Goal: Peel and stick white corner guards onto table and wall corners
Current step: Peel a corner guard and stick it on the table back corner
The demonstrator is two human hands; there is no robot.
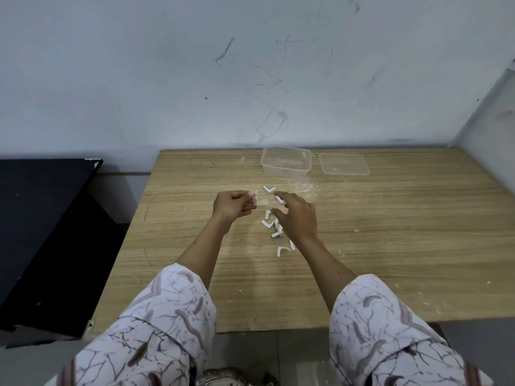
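- Nearest our viewpoint, at 6 o'clock, we see two patterned sleeves (156, 316), white with brownish streaks, from which both bare forearms reach toward 12 o'clock over the wooden table (195, 274).
- Our left hand (232, 206) is held just left of the table's middle; its curled fingers and thumb pinch a white corner guard (260, 200), which juts from the fingertips toward 3 o'clock, raised above the tabletop.
- Our right hand (296, 214) hovers just beside it at 3 o'clock, palm down, fingers spread loosely and relaxed, holding nothing that we can see.
- Beneath and around the right hand we note a scatter of loose corner guards (268, 222) lying on the wood; one V-shaped piece (269, 189) lies at 12 o'clock from the hands, and a pinkish-edged piece (282, 250) lies at 6 o'clock, beside the right wrist.
- Farther toward 12 o'clock, near the wall, stands a clear plastic container (285, 162), open at the top; its clear lid (344, 164) lies flat on the table just beside it at 3 o'clock, apart from it.
- Pale crumbs (305, 188) speckle the wood between container and hands.
- At 9 o'clock of the table we see a black board (41, 232), tilted and lower than the tabletop.
- Behind everything rises a scuffed pale wall (250, 79), meeting a second wall at 2 o'clock.
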